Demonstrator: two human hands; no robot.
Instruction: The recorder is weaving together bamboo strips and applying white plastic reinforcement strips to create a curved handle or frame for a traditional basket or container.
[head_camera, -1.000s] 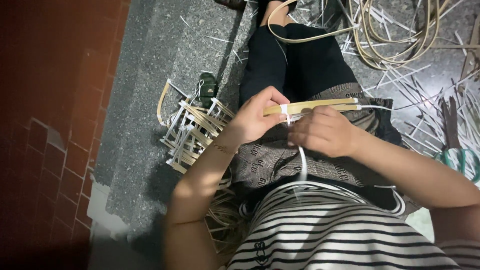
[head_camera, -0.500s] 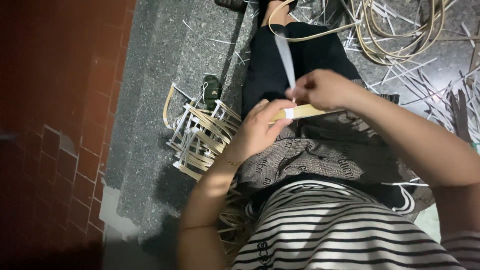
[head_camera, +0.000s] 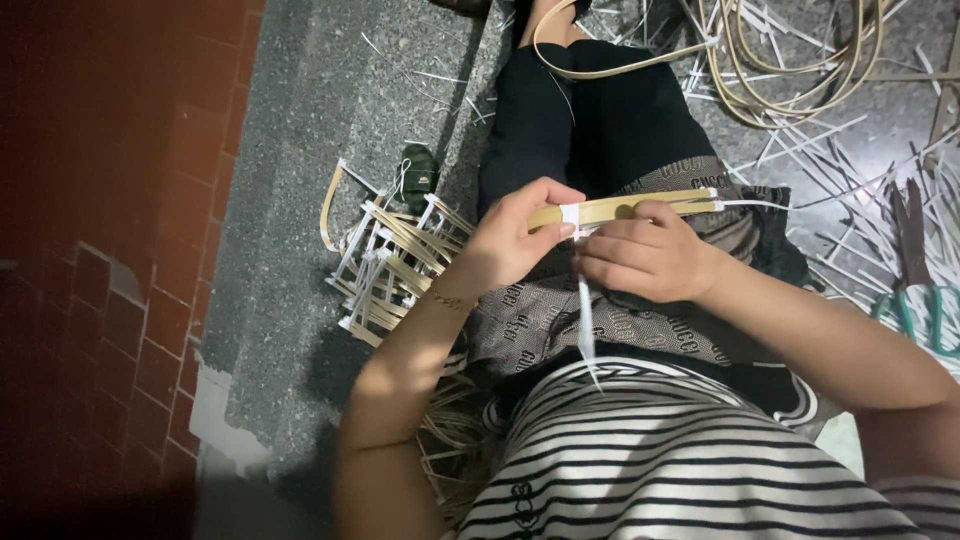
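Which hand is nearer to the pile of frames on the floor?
Left. The left hand is just right of the frames; the right hand is farther right.

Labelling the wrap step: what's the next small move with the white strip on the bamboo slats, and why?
Probably pull the white flat strip taut toward the body. It is looped once around the pale bamboo slats, beside the left hand's thumb, and its loose tail hangs down over the lap. The right hand grips it just below the slats, so tightening looks like the fitting move.
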